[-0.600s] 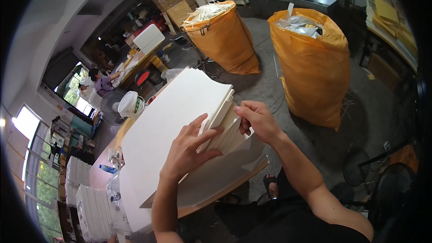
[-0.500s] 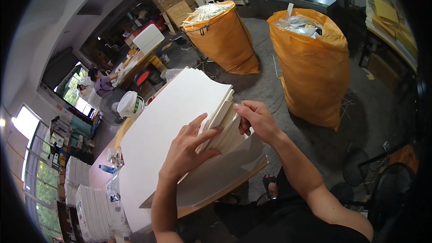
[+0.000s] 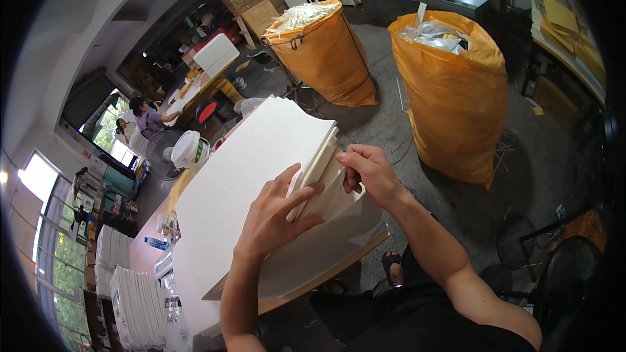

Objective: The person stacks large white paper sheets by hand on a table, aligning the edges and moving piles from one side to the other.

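A thick stack of large white paper sheets [image 3: 241,163] lies before me, its near right edge fanned into several layers. On that fanned edge rests my left hand [image 3: 270,215], open, with thumb and fingers apart against the layers. My right hand [image 3: 368,173] is closed at the right corner of the fanned part, thumb and forefinger pinching sheet edges. Its other fingers curl underneath and are partly hidden. Below both hands, more white sheets [image 3: 313,274] curve down toward the edge of the table.
Two big orange sacks [image 3: 450,98] stand beyond the table, the farther sack [image 3: 326,58] full of paper strips. A white bucket [image 3: 190,150], a fan [image 3: 163,155] and a blue-labelled bottle [image 3: 155,243] are at left. Stacked white bundles [image 3: 137,306] stand lower left. Other people are farther back.
My hands and the stack are almost where they were. In the background, the person in the white shirt has shifted slightly right, and the seated person's arm has moved.
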### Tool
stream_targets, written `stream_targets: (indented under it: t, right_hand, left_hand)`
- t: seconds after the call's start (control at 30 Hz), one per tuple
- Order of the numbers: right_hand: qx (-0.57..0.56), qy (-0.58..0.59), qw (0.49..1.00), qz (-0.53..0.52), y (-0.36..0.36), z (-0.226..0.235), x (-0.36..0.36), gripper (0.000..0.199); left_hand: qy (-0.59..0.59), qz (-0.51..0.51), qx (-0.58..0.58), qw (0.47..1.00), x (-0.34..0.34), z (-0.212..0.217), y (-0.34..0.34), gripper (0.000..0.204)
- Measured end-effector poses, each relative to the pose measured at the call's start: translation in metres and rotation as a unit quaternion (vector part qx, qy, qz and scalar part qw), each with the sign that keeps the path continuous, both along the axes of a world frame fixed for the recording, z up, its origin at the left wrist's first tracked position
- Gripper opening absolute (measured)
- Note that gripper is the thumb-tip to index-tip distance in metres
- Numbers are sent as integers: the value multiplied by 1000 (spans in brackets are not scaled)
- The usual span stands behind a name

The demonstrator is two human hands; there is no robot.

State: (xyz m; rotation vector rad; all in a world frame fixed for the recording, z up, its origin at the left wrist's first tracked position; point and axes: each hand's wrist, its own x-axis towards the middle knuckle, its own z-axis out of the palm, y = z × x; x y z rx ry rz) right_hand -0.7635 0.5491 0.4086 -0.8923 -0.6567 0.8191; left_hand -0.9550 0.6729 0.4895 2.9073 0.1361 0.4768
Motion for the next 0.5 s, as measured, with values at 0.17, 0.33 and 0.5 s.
stream_targets:
  t: [0.17, 0.33, 0.5]
  right_hand:
    - [4, -11, 1000, 13, -4, 0, 2, 34]
    - [3, -139, 988, -65, -1, -6, -1, 33]
    - [19, -8, 1000, 9, -1, 4, 0, 32]
  left_hand:
    - [10, -23, -4, 1000, -1, -1, 11, 57]
    - [5, 9, -1, 1000, 0, -4, 8, 47]
    - [-5, -16, 21, 1000, 1, -6, 15, 48]
